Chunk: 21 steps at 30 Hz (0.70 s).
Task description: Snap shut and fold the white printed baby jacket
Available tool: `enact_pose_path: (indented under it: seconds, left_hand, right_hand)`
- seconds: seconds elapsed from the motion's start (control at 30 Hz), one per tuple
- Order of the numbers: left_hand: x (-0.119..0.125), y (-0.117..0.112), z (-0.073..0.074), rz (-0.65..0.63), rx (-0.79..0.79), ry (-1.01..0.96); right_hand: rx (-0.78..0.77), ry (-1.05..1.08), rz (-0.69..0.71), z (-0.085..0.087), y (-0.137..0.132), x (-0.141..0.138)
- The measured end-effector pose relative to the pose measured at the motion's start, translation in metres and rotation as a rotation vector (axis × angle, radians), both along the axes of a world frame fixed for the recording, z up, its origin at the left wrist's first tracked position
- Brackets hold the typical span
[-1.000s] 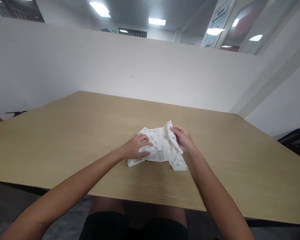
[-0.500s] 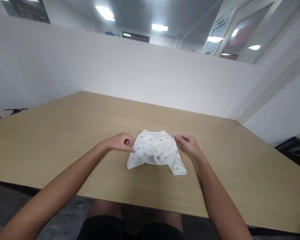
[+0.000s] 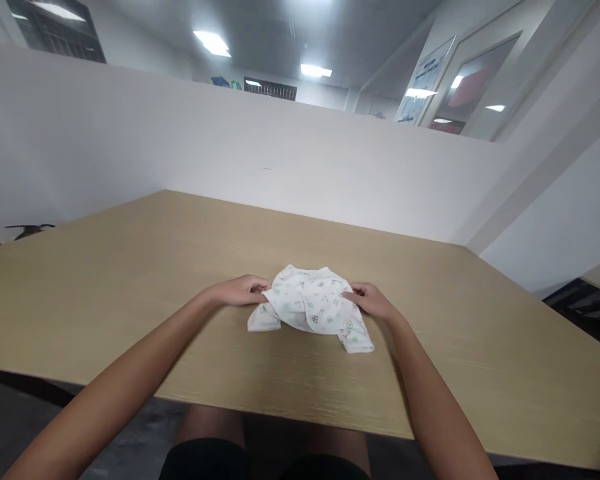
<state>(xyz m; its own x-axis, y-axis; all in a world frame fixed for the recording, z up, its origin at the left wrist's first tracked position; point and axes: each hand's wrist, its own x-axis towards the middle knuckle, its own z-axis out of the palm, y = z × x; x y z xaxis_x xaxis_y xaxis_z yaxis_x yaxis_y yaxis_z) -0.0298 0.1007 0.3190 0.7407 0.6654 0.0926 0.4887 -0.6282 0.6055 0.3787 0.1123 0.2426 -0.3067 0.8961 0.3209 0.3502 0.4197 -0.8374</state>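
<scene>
A small white baby shirt with a print of little green and dark figures lies on the table in front of me, its two sleeves pointing down and outward. At its left side my left hand is closed, thumb and fingers pinching the cloth near the base of the left sleeve. My right hand grips the opposite edge, with the thumb lying on top of the fabric and the fingertips at the border. The cloth beneath my fingers is hidden.
The wide wooden table reaches to a white partition wall at the back. Its front edge runs just above my legs. A dark-framed object stands beyond the right side, and a dark handle-like item shows past the left edge.
Both hands have come in against the shirt and taken hold of its sides. The left sleeve has shifted outward and the left front edge is pulled up. The view has tilted slightly upward.
</scene>
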Motion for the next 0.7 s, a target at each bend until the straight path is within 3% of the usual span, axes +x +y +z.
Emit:
enact_pose_path:
  seconds: [0.17, 0.3, 0.5, 0.6, 0.7]
  left_hand:
    - [-0.015, 0.018, -0.005, 0.306, -0.059, -0.285]
    - [-0.025, 0.025, -0.004, 0.287, -0.118, -0.238]
    - [-0.027, 0.01, 0.009, 0.281, -0.154, -0.088]
    - [-0.019, 0.008, 0.005, 0.328, -0.116, -0.076]
    - [-0.015, 0.013, -0.001, 0.283, -0.046, -0.025]
  right_hand:
    - [0.118, 0.08, -0.294, -0.004, 0.005, 0.005]
    - [0.117, 0.061, -0.379, -0.006, 0.004, 0.007]
    - [-0.064, -0.054, -0.234, 0.004, -0.01, 0.011]
    - [-0.07, -0.109, -0.185, 0.008, -0.009, 0.013]
    - [-0.072, -0.138, -0.129, 0.008, -0.004, 0.015]
